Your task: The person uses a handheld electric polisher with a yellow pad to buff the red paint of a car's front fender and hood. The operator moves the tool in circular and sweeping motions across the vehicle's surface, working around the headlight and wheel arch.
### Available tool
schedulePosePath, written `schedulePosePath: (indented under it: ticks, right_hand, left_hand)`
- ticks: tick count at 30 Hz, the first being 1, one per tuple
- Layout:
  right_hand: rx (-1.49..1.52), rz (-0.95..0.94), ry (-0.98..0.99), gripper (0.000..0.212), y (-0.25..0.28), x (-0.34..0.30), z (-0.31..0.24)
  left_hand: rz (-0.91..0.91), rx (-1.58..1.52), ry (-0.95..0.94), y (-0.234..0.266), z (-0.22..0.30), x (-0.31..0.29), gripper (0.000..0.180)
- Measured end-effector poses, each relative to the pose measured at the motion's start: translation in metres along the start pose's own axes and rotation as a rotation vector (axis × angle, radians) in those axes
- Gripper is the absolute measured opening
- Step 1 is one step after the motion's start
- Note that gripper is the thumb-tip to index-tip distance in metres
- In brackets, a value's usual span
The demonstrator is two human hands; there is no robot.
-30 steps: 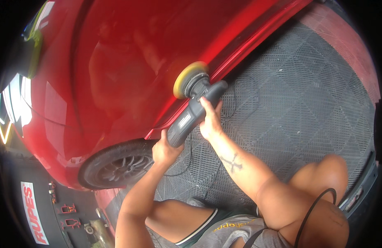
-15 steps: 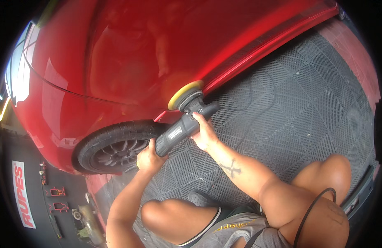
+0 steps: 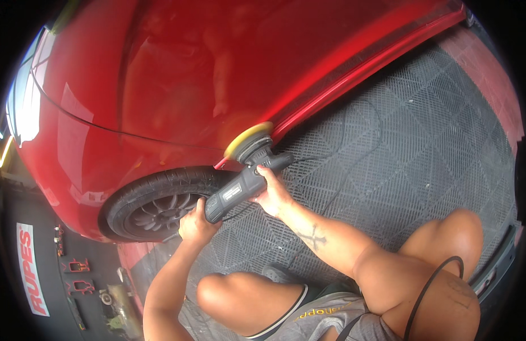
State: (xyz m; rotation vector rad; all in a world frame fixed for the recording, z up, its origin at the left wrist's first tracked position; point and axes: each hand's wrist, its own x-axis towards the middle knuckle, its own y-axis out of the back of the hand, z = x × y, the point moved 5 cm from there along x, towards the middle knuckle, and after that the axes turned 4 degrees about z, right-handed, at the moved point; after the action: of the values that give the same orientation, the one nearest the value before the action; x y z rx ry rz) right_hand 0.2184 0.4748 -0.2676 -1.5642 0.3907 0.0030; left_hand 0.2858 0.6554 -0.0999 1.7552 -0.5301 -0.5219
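Observation:
Both hands hold a black electric car polisher [image 3: 233, 193], tilted across the middle of the view. My left hand [image 3: 198, 224] is wrapped round the rear end of its body. Nearer the head, my right hand [image 3: 272, 193] grips the body, thumb on top and its other fingers mostly hidden. The round yellow polishing pad [image 3: 246, 138] lies against the lower part of the red car's side [image 3: 177, 85], just behind the wheel arch. Close beyond my left hand is the car wheel [image 3: 160, 215] with its black tyre and dark spokes.
A thin black cord [image 3: 340, 187] trails over the grey grated floor tiles [image 3: 399, 153]. My bent knees are close below the polisher. On the left, a dark wall bears a white sign [image 3: 32, 267] and red holders [image 3: 81, 286]; a metal cylinder [image 3: 122, 310] stands by it.
The polisher and both my hands have shifted a little down and left, toward the wheel. The pad has moved along the lower panel with them; both grips stay the same.

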Motion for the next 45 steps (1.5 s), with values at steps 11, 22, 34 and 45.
schedulePosePath:
  ticks: [11,22,34,45]
  right_hand:
    - [-0.041,0.056,0.244,0.076,-0.013,-0.007,-0.048]
    - [-0.060,0.253,0.723,0.064,-0.006,-0.023,-0.296]
    - [-0.327,0.149,0.896,0.043,-0.030,-0.053,-0.509]
    - [-0.358,0.105,0.983,0.062,-0.110,-0.060,-0.332]
  left_hand:
    - [0.072,-0.005,-0.042,-0.007,0.030,0.011,0.095]
    - [0.052,-0.167,-0.135,0.040,0.258,0.097,0.093]
    - [0.068,-0.487,-0.149,0.094,0.426,0.150,0.096]
    - [0.117,-0.513,-0.049,0.076,0.278,0.090,0.093]
